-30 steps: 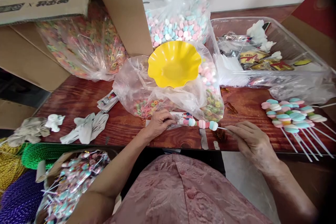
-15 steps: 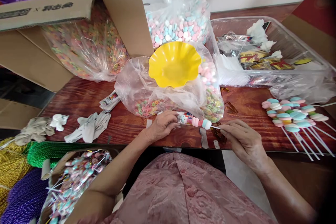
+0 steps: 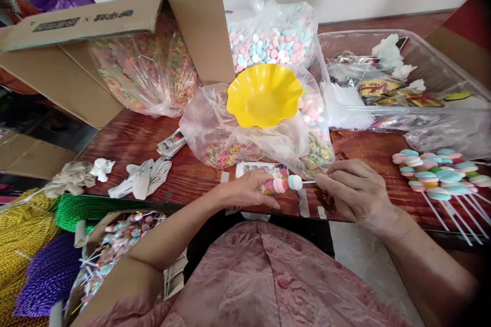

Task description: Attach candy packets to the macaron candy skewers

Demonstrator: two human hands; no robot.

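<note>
A marshmallow skewer [image 3: 282,184], with pink, white and blue pieces on a white stick, lies sideways between my hands. My right hand [image 3: 356,191] pinches the bare end of the stick between thumb and fingers. Around the skewer's left end curls my left hand [image 3: 249,189], thumb below and fingers above; its contact is partly hidden. Just beyond these fingers, a printed plastic wrapper [image 3: 263,167] with a white top edge lies on the table. Several finished-looking marshmallow skewers [image 3: 441,173] are piled at the right.
A yellow wavy bowl [image 3: 264,97] rests on plastic bags of candy [image 3: 233,156]. Behind are a bag of marshmallows [image 3: 272,43], an open cardboard box [image 3: 205,36] and a clear bin [image 3: 414,111]. Gloves [image 3: 140,178] lie left; a box of wrapped skewers [image 3: 118,245] stands below the table edge.
The view has shifted, so the table things appear farther right. My left hand has moved lower around the skewer's end, its thumb now spread, and more of the printed wrapper shows behind it.
</note>
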